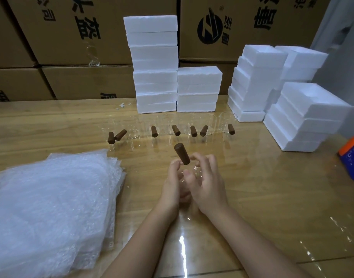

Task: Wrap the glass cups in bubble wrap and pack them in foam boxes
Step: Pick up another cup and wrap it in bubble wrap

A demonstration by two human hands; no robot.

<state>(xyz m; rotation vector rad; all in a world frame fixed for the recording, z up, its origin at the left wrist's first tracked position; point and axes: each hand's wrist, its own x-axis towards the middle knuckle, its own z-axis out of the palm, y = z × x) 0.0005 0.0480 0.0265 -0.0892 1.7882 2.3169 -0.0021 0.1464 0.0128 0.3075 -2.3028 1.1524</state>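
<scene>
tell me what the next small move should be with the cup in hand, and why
Probably carry the glass cup left onto the bubble wrap stack: the left hand and right hand hold it unwrapped, and the sheets lie untouched to their left.

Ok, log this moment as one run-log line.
left hand: grips glass cup | right hand: grips same cup | cup: unwrapped | bubble wrap: stacked, untouched | foam boxes: stacked behind
</scene>
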